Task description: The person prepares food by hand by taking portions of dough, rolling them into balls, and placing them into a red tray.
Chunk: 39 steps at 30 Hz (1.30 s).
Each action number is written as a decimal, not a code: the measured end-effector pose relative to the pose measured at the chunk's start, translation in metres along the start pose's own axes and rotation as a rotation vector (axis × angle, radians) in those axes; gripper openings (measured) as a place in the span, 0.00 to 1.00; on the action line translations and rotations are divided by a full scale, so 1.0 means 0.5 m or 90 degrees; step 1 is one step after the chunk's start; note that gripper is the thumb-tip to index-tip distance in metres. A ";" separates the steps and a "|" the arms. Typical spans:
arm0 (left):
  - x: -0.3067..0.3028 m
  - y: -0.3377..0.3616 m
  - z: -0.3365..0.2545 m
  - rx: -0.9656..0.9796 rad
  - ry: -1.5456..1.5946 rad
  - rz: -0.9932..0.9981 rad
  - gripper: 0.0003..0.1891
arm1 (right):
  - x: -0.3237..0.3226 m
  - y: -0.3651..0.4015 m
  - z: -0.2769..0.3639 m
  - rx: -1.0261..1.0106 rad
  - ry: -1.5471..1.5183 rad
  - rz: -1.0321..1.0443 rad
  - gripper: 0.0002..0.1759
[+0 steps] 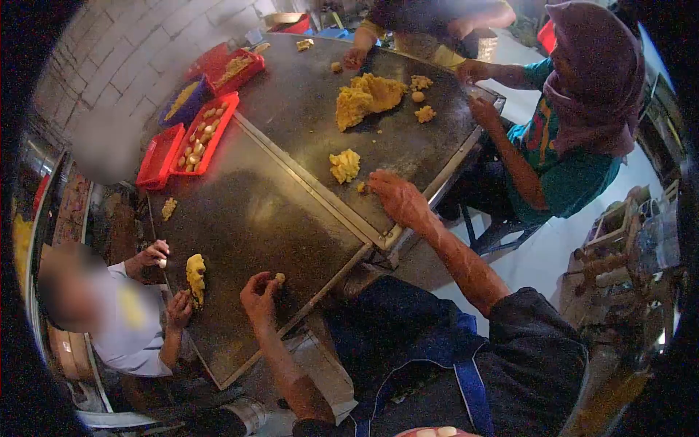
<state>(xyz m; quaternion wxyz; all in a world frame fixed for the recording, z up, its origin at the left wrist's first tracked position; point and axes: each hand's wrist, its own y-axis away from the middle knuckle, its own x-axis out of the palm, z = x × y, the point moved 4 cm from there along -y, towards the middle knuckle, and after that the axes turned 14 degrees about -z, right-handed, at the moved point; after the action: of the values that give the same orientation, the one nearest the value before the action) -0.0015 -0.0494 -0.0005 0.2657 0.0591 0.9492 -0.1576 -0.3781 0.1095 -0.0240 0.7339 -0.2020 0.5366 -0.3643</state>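
Note:
My left hand (258, 297) is over the near metal table, its fingers curled in a pinch at a small lump of yellow dough (279, 277). Further out, my right hand (399, 198) reaches across the far table's corner. Its bent fingertips are closed at a small dough piece (361, 187). Just beyond that piece lies a larger crumbly yellow dough lump (344, 166).
A big dough mass (368, 100) lies on the far table. Red trays, one with dough balls (198, 146), and a blue basin (183, 100) line the wall side. Co-workers sit left and right; another is opposite. A dough strip (195, 277) lies by the left person's hands.

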 end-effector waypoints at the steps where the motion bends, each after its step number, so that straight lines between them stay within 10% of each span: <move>1: 0.006 0.009 0.026 0.005 0.000 -0.003 0.09 | -0.004 0.006 0.003 -0.011 0.006 0.017 0.18; 12: 0.002 0.039 0.069 -0.116 0.193 -0.298 0.08 | 0.066 0.007 -0.082 0.084 -0.131 -0.106 0.18; 16: 0.011 0.057 0.167 -0.058 0.199 -0.310 0.12 | 0.086 0.042 -0.074 0.016 -0.103 -0.056 0.21; 24: -0.037 0.119 -0.045 -0.118 0.133 -0.343 0.10 | 0.100 0.017 -0.077 -0.004 0.083 0.015 0.22; 27: -0.016 0.091 0.117 -0.133 0.456 -0.295 0.09 | 0.164 0.052 -0.145 0.212 -0.265 0.072 0.22; 29: -0.013 0.094 0.099 -0.014 0.283 -0.286 0.09 | 0.122 0.061 -0.108 -0.107 -0.140 -0.161 0.22; 32: -0.020 0.103 0.069 -0.162 0.365 -0.360 0.09 | 0.099 0.054 -0.085 0.071 -0.292 -0.160 0.19; 36: -0.013 0.062 0.085 -0.087 0.240 -0.305 0.08 | 0.036 -0.012 -0.034 0.103 0.036 0.074 0.17; 39: -0.008 0.095 0.104 -0.113 0.244 -0.286 0.08 | 0.062 0.068 -0.048 0.015 0.009 -0.103 0.15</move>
<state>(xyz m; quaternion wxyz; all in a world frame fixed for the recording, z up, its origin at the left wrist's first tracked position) 0.0366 -0.0216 -0.0530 0.0442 -0.1470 0.9814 -0.1151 -0.3851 0.1107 -0.0754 0.7006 -0.2335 0.5194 -0.4299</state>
